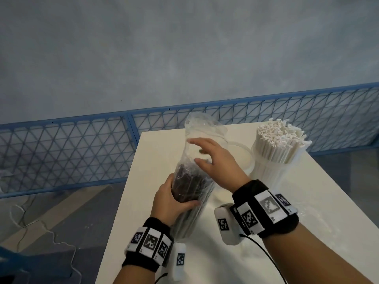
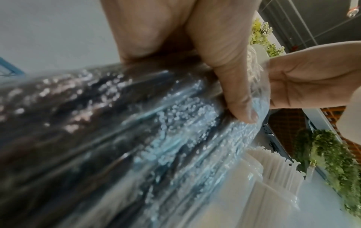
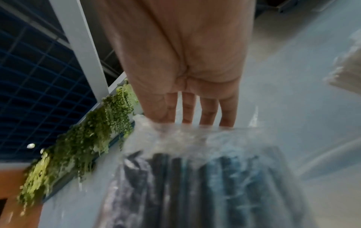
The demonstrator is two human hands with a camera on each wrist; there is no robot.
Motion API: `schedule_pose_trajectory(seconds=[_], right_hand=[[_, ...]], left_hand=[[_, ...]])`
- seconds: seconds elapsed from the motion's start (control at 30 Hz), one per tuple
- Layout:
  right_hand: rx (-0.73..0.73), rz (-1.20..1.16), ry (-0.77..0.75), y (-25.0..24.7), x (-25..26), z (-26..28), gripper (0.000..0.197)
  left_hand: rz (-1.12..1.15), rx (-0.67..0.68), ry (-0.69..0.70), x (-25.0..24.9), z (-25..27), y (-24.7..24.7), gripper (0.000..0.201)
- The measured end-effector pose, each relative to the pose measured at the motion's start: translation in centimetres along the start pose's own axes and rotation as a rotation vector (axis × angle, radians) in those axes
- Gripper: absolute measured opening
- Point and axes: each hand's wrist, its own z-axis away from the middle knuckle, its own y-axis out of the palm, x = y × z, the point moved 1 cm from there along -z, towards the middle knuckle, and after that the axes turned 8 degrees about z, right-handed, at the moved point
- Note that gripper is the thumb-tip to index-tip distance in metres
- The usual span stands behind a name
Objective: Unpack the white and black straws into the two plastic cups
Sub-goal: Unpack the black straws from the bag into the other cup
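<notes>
A clear plastic bag (image 1: pixel 196 144) of black straws (image 1: pixel 190 185) stands tilted over the white table (image 1: pixel 256 253). My left hand (image 1: pixel 174 203) grips the bag's middle, its thumb (image 2: pixel 230 77) wrapped across the wrapped bundle (image 2: pixel 117 123). Straight fingers of my right hand (image 1: pixel 213 158) reach the bag's loose upper part (image 3: pixel 185 138), above the black straws (image 3: pixel 195 185); whether they pinch the film is hidden. An empty clear plastic cup (image 1: pixel 244 158) stands just behind my right hand. To its right a second cup (image 1: pixel 276 171) holds a full bunch of white straws (image 1: pixel 281 140), also in the left wrist view (image 2: pixel 273 163).
The table's left edge runs close beside my left wrist, with floor and loose cables (image 1: pixel 41 232) below. A blue mesh fence (image 1: pixel 82 144) stands behind the table. Hanging green plants (image 3: pixel 78 154) show in the wrist views.
</notes>
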Motion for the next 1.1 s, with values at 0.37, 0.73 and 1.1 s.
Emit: schedule_pose_trajectory(seconds=[0.37, 0.73, 1.1], right_hand=[[0.366, 0.222, 0.040, -1.0, -1.6, 0.0, 0.043], [-0.044, -0.097, 0.182, 2.8, -2.5, 1.9, 0.012], [-0.424, -0.300, 0.154, -2.5, -2.9, -1.0, 0.015]], left_hand=[[-0.011, 0.032, -0.022, 1.0, -0.4, 0.2, 0.070], [0.031, 0.065, -0.093, 2.3, -0.7, 0.2, 0.067], [0.009, 0.062, -0.149, 3.7, -1.5, -0.1, 0.055]])
